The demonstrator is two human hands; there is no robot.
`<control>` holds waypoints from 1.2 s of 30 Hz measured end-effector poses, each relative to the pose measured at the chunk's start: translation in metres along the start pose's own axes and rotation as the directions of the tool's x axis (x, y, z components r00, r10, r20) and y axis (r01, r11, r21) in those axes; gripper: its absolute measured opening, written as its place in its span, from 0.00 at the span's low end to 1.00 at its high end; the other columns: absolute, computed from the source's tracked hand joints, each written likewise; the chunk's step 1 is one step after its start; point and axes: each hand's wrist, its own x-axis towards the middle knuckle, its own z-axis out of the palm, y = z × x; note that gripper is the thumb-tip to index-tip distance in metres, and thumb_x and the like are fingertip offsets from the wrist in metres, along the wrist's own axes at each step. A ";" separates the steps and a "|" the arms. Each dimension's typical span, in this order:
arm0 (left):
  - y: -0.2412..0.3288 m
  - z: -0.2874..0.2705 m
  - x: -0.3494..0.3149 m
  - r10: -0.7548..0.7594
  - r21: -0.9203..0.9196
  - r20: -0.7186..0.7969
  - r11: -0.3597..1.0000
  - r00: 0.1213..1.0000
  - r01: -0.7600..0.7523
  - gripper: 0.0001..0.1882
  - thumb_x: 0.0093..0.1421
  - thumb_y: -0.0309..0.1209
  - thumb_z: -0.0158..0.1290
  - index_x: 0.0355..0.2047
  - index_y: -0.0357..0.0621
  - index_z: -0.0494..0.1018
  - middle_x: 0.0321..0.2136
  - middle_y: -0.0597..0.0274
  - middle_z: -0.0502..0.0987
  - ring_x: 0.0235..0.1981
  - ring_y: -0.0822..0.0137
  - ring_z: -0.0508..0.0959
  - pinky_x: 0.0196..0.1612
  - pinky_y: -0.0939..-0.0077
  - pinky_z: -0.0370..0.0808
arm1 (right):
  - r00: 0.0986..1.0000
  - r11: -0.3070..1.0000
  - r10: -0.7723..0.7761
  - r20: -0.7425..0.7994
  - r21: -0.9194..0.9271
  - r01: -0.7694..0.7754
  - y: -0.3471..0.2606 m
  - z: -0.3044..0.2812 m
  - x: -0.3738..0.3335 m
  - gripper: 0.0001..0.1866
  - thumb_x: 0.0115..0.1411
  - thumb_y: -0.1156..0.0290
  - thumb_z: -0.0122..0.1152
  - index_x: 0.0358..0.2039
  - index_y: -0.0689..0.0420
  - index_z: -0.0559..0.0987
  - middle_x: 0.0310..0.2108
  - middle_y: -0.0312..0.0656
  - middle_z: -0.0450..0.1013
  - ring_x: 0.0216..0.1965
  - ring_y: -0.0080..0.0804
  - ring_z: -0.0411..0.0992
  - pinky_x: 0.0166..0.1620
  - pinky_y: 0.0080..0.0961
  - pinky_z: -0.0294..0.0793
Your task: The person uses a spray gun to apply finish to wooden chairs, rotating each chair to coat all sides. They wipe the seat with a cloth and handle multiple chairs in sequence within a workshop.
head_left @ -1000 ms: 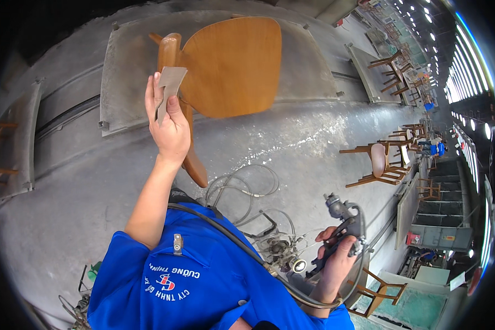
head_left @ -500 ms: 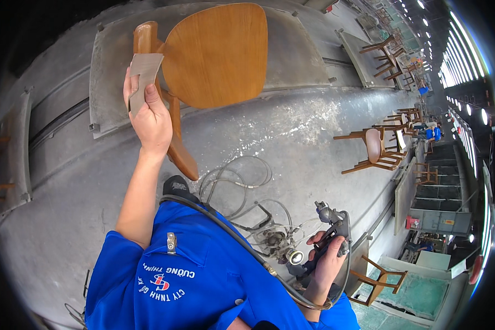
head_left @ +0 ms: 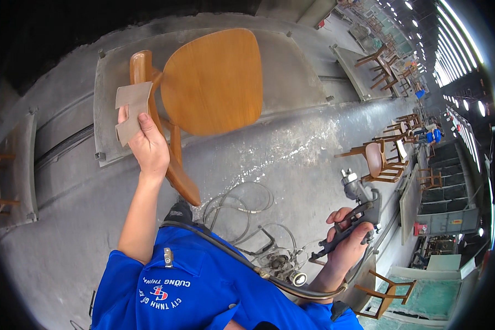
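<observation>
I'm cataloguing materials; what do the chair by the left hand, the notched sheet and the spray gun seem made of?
Chair: wood, probably varnished; grain and sheen show.
Notched sheet: likely cardboard, uncoated; thin, matte and grey-brown, though abrasive paper is possible.
Spray gun: apparently metal, mostly dark grey; glints and silvery parts suggest it, though plastic is possible.

In our left hand (head_left: 150, 153) we hold a notched tan sheet (head_left: 135, 97) beside a brown wooden chair (head_left: 212, 82) — whether the two touch, we cannot tell. Our right hand (head_left: 348, 250) grips a dark spray gun (head_left: 363, 208). A hose (head_left: 280, 283) crosses our blue shirt (head_left: 203, 286) — loose coils (head_left: 247, 211) lie on the grey floor (head_left: 308, 162), and more chairs (head_left: 375, 158) stand farther right.
</observation>
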 end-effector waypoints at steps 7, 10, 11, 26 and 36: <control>0.006 0.014 0.033 0.209 -0.070 -0.050 0.975 0.977 -0.213 0.25 0.75 0.37 0.37 0.67 0.37 0.59 0.65 0.51 0.51 0.65 0.57 0.59 0.67 0.63 0.59 | 0.975 0.996 -0.004 0.221 0.083 -0.015 -0.015 0.013 0.009 0.40 0.59 0.32 0.52 0.42 0.64 0.67 0.29 0.47 0.71 0.29 0.36 0.75 0.17 0.15 0.67; 0.004 0.022 0.063 0.270 -0.050 -0.039 0.961 0.962 -0.272 0.23 0.75 0.35 0.37 0.65 0.37 0.61 0.63 0.53 0.55 0.64 0.57 0.60 0.66 0.64 0.61 | 0.951 0.991 0.119 0.287 0.029 -0.133 -0.011 0.012 0.000 0.51 0.58 0.37 0.60 0.66 0.67 0.59 0.31 0.45 0.72 0.32 0.33 0.77 0.19 0.15 0.68; 0.003 0.027 0.075 0.284 -0.069 -0.037 0.956 0.958 -0.286 0.23 0.74 0.35 0.38 0.65 0.37 0.62 0.63 0.53 0.56 0.64 0.57 0.61 0.65 0.64 0.61 | 0.949 0.987 0.146 0.278 0.020 -0.157 -0.009 0.012 -0.002 0.49 0.59 0.37 0.59 0.64 0.67 0.61 0.31 0.46 0.72 0.32 0.33 0.77 0.19 0.15 0.68; -0.097 0.126 0.324 0.092 -0.121 0.242 0.991 0.966 -0.064 0.26 0.72 0.50 0.41 0.33 0.40 0.76 0.29 0.62 0.75 0.34 0.68 0.73 0.43 0.71 0.70 | 0.997 1.000 0.003 0.078 -0.001 -0.003 0.013 0.120 0.117 0.38 0.61 0.34 0.51 0.43 0.65 0.69 0.31 0.47 0.71 0.32 0.35 0.76 0.18 0.15 0.70; -0.181 0.194 0.472 -0.181 -0.034 0.292 0.979 0.939 0.199 0.29 0.71 0.50 0.39 0.27 0.39 0.75 0.27 0.58 0.74 0.34 0.65 0.74 0.44 0.67 0.70 | 0.984 0.991 0.133 -0.118 0.003 -0.133 0.031 0.182 0.190 0.35 0.67 0.38 0.46 0.46 0.64 0.69 0.31 0.45 0.72 0.31 0.32 0.76 0.17 0.14 0.68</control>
